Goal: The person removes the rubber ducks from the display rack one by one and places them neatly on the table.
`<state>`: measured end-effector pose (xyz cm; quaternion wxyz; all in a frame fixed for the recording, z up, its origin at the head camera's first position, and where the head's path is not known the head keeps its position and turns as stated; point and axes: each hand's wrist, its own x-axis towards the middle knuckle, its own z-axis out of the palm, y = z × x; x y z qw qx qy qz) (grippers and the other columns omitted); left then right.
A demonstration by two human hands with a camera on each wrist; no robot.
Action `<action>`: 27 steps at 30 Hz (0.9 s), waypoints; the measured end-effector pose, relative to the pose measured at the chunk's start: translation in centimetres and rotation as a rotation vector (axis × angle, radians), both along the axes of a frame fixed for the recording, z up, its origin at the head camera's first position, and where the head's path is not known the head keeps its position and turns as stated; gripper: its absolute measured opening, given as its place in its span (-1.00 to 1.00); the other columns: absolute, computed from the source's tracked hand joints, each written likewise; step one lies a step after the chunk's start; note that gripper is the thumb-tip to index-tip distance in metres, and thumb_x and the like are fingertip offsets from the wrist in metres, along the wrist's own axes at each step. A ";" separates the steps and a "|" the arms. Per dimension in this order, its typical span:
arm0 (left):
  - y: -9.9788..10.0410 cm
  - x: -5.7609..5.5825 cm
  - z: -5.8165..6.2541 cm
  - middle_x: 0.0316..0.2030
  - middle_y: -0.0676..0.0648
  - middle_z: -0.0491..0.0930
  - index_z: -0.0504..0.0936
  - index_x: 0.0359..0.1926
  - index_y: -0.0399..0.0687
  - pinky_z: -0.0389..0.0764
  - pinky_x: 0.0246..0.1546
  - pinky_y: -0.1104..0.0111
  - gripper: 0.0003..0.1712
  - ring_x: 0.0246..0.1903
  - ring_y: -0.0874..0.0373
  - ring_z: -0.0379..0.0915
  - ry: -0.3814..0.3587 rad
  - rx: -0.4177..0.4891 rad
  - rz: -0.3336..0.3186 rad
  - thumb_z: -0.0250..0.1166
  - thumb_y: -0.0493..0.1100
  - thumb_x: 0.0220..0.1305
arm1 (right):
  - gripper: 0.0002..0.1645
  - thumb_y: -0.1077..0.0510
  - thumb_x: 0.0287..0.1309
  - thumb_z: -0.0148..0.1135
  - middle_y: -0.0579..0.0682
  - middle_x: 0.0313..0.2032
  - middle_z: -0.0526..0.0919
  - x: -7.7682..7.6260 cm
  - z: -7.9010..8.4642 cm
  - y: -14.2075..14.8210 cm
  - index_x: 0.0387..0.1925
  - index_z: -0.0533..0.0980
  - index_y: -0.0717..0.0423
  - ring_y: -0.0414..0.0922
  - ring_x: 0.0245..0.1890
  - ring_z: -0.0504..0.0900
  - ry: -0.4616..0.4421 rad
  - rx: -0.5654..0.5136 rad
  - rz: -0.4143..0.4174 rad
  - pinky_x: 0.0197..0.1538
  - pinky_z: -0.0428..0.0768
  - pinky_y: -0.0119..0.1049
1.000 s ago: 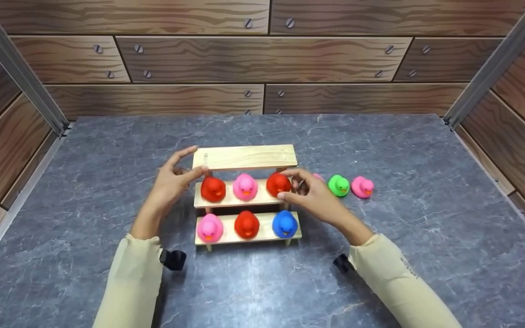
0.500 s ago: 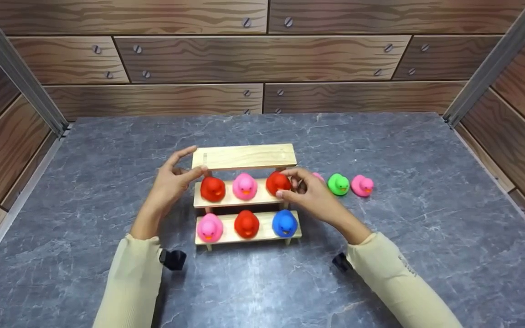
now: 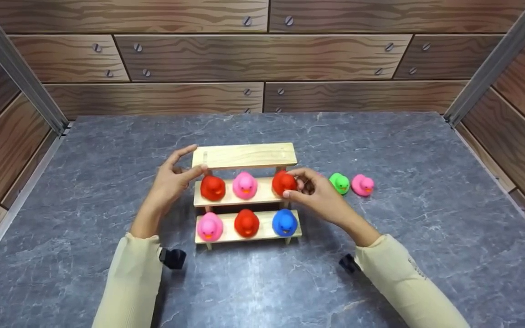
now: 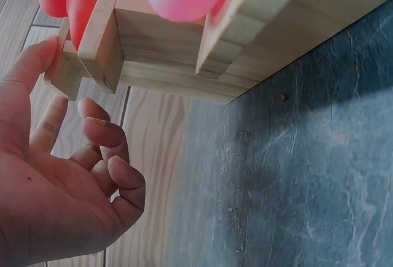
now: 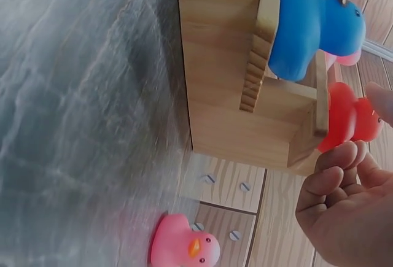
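A three-tier wooden display stand (image 3: 244, 156) stands on the table. My left hand (image 3: 167, 183) grips the left end of its top tier between thumb and index finger; the other fingers curl loosely beneath, as the left wrist view shows. My right hand (image 3: 319, 196) pinches a red rubber duck (image 3: 284, 183) at the right end of the middle tier. Along that tier are a pink duck (image 3: 244, 185) and another red duck (image 3: 213, 187). The bottom tier bears a pink duck (image 3: 210, 227), a red duck (image 3: 247, 223) and a blue duck (image 5: 301, 30).
Right of the stand, a green duck (image 3: 339, 183) and a pink duck (image 3: 362, 185) sit on the grey marbled table (image 3: 426, 218). My right hand partly covers the green one. Wood-patterned panels (image 3: 262, 58) wall the back and sides.
My right hand has shifted slightly right, and the red duck with it along the middle tier. The hand now hides a pink duck that showed beside the green one. My left hand stays put.
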<state>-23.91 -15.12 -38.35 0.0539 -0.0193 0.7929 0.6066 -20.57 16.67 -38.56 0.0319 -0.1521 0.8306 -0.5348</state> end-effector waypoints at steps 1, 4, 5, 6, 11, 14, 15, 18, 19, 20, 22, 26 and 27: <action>0.0 0.0 0.0 -0.51 0.08 0.46 0.28 0.40 0.21 0.21 -0.56 0.45 -0.24 -0.60 0.28 0.17 -0.001 -0.004 -0.001 0.36 0.06 0.21 | -0.53 0.29 0.09 0.34 -0.09 -0.43 0.37 0.0 0.0 0.1 0.03 0.45 0.38 -0.28 -0.47 0.32 -0.005 -0.004 -0.004 -0.38 0.32 -0.50; 0.0 0.0 0.0 -0.50 0.08 0.47 0.28 0.40 0.21 0.22 -0.53 0.45 -0.24 -0.58 0.27 0.18 -0.001 -0.008 0.000 0.36 0.06 0.21 | -0.53 0.30 0.10 0.34 -0.08 -0.41 0.37 0.1 0.1 0.6 0.04 0.45 0.38 -0.28 -0.44 0.32 -0.019 -0.004 -0.017 -0.36 0.33 -0.51; 0.0 0.0 0.0 -0.50 0.08 0.48 0.29 0.39 0.21 0.23 -0.53 0.45 -0.25 -0.57 0.28 0.19 0.000 -0.008 0.001 0.36 0.06 0.21 | -0.53 0.30 0.10 0.34 -0.07 -0.41 0.37 0.1 0.1 0.8 0.04 0.45 0.38 -0.28 -0.44 0.33 -0.022 0.000 -0.022 -0.36 0.33 -0.51; 0.0 0.0 0.0 -0.50 0.09 0.49 0.29 0.39 0.20 0.22 -0.53 0.46 -0.25 -0.58 0.28 0.19 0.003 -0.006 0.000 0.35 0.05 0.21 | -0.53 0.30 0.10 0.34 -0.06 -0.40 0.37 0.2 0.2 0.9 0.04 0.45 0.37 -0.27 -0.43 0.32 -0.023 -0.001 -0.024 -0.35 0.33 -0.51; -0.1 -0.2 -0.2 -0.51 0.14 0.55 0.30 0.39 0.17 0.21 -0.56 0.48 -0.26 -0.60 0.32 0.19 0.019 0.005 -0.004 0.35 0.02 0.22 | -0.52 0.30 0.09 0.35 -0.05 -0.40 0.38 0.5 0.5 1.9 0.04 0.45 0.36 -0.28 -0.44 0.34 -0.008 0.002 -0.037 -0.36 0.35 -0.52; -0.1 -0.2 -0.3 -0.51 0.14 0.55 0.30 0.39 0.16 0.22 -0.56 0.48 -0.26 -0.59 0.32 0.19 0.021 -0.003 -0.003 0.35 0.03 0.22 | -0.53 0.29 0.09 0.36 -0.06 -0.39 0.40 0.6 0.6 2.6 0.04 0.46 0.36 -0.29 -0.44 0.35 0.001 0.017 -0.047 -0.37 0.36 -0.52; 0.0 -0.2 -0.3 -0.51 0.13 0.55 0.29 0.39 0.16 0.22 -0.56 0.48 -0.26 -0.59 0.32 0.19 0.020 -0.008 -0.003 0.35 0.04 0.22 | -0.53 0.29 0.09 0.36 -0.07 -0.39 0.40 0.6 0.6 2.8 0.04 0.46 0.35 -0.29 -0.44 0.36 0.002 0.024 -0.050 -0.36 0.36 -0.52; 0.0 -0.2 -0.2 -0.50 0.10 0.53 0.29 0.40 0.17 0.24 -0.54 0.47 -0.25 -0.58 0.31 0.20 0.019 -0.020 -0.001 0.35 0.05 0.22 | -0.52 0.28 0.10 0.35 -0.07 -0.39 0.40 0.7 0.6 3.4 0.05 0.45 0.35 -0.28 -0.43 0.36 0.004 0.053 -0.065 -0.36 0.37 -0.51; 0.0 -0.2 -0.3 -0.50 0.09 0.53 0.29 0.39 0.17 0.24 -0.54 0.47 -0.25 -0.58 0.30 0.21 0.019 -0.021 0.002 0.35 0.04 0.22 | -0.52 0.27 0.10 0.35 -0.07 -0.39 0.40 0.7 0.6 3.6 0.05 0.46 0.35 -0.28 -0.43 0.36 0.003 0.063 -0.072 -0.35 0.37 -0.51; 0.0 -0.2 -0.3 -0.51 0.09 0.51 0.29 0.39 0.17 0.25 -0.53 0.47 -0.25 -0.57 0.30 0.21 0.019 -0.023 0.003 0.35 0.04 0.22 | -0.51 0.27 0.10 0.35 -0.07 -0.39 0.40 0.7 0.6 3.8 0.06 0.45 0.35 -0.27 -0.43 0.36 0.003 0.070 -0.078 -0.35 0.37 -0.51; 0.0 -0.1 -0.3 -0.52 0.08 0.49 0.30 0.39 0.17 0.25 -0.52 0.47 -0.26 -0.56 0.29 0.22 0.019 -0.027 0.005 0.35 0.04 0.22 | -0.51 0.27 0.10 0.36 -0.06 -0.38 0.40 0.8 0.6 4.2 0.06 0.45 0.35 -0.27 -0.44 0.36 0.001 0.080 -0.088 -0.36 0.37 -0.50; 0.0 -0.1 -0.1 -0.53 0.08 0.42 0.29 0.39 0.18 0.24 -0.52 0.46 -0.25 -0.56 0.29 0.22 0.018 -0.031 0.005 0.35 0.05 0.22 | -0.51 0.26 0.11 0.36 -0.06 -0.37 0.40 1.0 0.7 4.8 0.06 0.45 0.33 -0.27 -0.44 0.36 -0.007 0.082 -0.096 -0.37 0.36 -0.50; 0.0 -0.1 -0.1 -0.53 0.07 0.41 0.29 0.39 0.19 0.24 -0.53 0.45 -0.25 -0.56 0.28 0.22 0.018 -0.032 0.005 0.35 0.06 0.22 | -0.51 0.25 0.11 0.36 -0.05 -0.37 0.40 1.0 0.7 4.9 0.06 0.45 0.33 -0.27 -0.45 0.36 -0.009 0.084 -0.097 -0.38 0.36 -0.50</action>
